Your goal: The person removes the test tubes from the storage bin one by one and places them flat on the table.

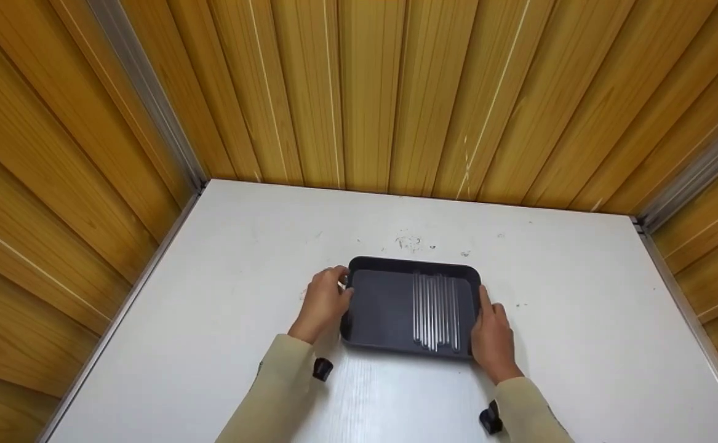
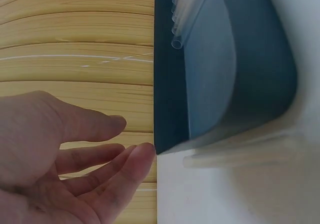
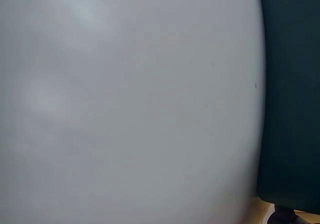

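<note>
A dark rectangular tray [image 1: 383, 307] lies on the white table, with several clear tubes [image 1: 435, 314] side by side in its right half. My left hand [image 1: 325, 301] is at the tray's left side, its fingertips right at the rim; in the left wrist view its thumb and fingers [image 2: 107, 169] are spread apart with nothing between them. Along the opposite side, my right hand [image 1: 495, 335] rests against the outer wall, index finger stretched along it. The right wrist view shows the tray's wall [image 3: 292, 109] at the right edge, the hand itself out of sight.
A pale, tube-like shape [image 2: 240, 156] shows on the table beside the tray in the left wrist view. Wood-patterned panels [image 1: 365, 92] stand behind the white table [image 1: 242, 246] and at both sides. Dark marks [image 1: 409, 242] spot the tabletop beyond the tray.
</note>
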The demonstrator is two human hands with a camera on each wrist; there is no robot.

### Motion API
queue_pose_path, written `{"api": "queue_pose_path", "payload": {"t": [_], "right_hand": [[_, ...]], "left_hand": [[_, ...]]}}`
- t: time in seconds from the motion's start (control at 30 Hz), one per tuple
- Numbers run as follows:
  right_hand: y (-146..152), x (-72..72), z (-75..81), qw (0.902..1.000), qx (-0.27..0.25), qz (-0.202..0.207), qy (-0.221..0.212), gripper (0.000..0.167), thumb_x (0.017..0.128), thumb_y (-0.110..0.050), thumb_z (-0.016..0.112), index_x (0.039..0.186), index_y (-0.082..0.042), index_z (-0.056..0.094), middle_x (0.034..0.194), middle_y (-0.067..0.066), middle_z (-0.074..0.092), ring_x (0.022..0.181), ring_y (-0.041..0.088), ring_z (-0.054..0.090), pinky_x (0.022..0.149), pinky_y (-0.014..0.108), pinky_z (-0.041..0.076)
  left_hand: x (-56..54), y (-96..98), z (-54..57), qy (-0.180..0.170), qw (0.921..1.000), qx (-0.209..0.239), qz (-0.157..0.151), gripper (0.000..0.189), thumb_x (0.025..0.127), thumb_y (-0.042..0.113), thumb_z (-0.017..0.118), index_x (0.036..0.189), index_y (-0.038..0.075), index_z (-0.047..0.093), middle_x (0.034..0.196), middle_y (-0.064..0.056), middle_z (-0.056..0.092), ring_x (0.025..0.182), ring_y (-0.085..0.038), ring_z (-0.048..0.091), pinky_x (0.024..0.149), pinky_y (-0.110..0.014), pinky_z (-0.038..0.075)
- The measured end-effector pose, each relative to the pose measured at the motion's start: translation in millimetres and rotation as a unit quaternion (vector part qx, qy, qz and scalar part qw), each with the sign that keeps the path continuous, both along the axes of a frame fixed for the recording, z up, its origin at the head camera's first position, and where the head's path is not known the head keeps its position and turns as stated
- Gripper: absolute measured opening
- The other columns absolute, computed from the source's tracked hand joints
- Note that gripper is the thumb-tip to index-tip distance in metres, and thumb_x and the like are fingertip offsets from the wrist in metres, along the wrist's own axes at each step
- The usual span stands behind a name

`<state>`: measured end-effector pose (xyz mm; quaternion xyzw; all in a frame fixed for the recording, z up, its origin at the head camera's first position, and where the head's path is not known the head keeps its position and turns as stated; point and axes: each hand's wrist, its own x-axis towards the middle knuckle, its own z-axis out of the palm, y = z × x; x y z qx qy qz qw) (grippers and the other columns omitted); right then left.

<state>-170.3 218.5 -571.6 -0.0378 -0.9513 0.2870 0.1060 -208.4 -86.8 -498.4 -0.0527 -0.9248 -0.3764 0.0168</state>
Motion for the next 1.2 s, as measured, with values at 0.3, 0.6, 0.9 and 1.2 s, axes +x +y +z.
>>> {"api": "queue_pose_path", "payload": {"t": [0.3, 0.6, 0.9, 1.2], "right_hand": [[1, 0.0, -1.3, 1.0, -0.003, -0.003, -0.009, 0.05, 0.102, -0.003, 0.033, 0.151, -0.005, 0.027, 0.105, 0.025, 0.051, 0.078, 0.031, 0.057, 0.072, 0.048, 0.049], [0, 0.3, -0.1, 0.9999, -0.008, -0.004, -0.009, 0.049, 0.102, -0.004, 0.033, 0.151, -0.006, 0.027, 0.106, 0.025, 0.051, 0.078, 0.03, 0.057, 0.072, 0.047, 0.049], [-1, 0.8, 2.1, 0.9997, -0.018, -0.004, -0.015, 0.05, 0.102, -0.004, 0.033, 0.152, -0.006, 0.027, 0.107, 0.025, 0.05, 0.082, 0.033, 0.058, 0.076, 0.049, 0.049], [-1, 1.1, 3.6, 0.9997, -0.019, -0.007, -0.017, 0.049, 0.103, -0.006, 0.031, 0.151, -0.006, 0.027, 0.108, 0.025, 0.05, 0.084, 0.033, 0.058, 0.078, 0.05, 0.049]], "left_hand": [[5.8, 20.4, -6.3, 0.026, 0.9994, 0.016, -0.016, 0.032, 0.09, 0.009, 0.065, 0.119, -0.002, 0.061, 0.094, -0.009, 0.07, 0.081, -0.016, 0.065, 0.073, -0.032, 0.054], [5.9, 34.2, -14.3, 0.03, 0.9981, 0.052, -0.017, 0.032, 0.092, 0.01, 0.063, 0.121, -0.003, 0.059, 0.092, -0.009, 0.07, 0.078, -0.016, 0.065, 0.071, -0.03, 0.054], [5.9, 46.7, -23.9, 0.032, 0.9972, 0.066, -0.014, 0.03, 0.09, 0.01, 0.065, 0.116, -0.005, 0.061, 0.09, -0.01, 0.07, 0.076, -0.018, 0.069, 0.069, -0.03, 0.056], [6.6, 58.3, -30.9, 0.024, 0.9957, 0.09, -0.007, 0.029, 0.089, 0.009, 0.067, 0.113, -0.006, 0.062, 0.088, -0.01, 0.07, 0.076, -0.019, 0.069, 0.069, -0.029, 0.056]]}}
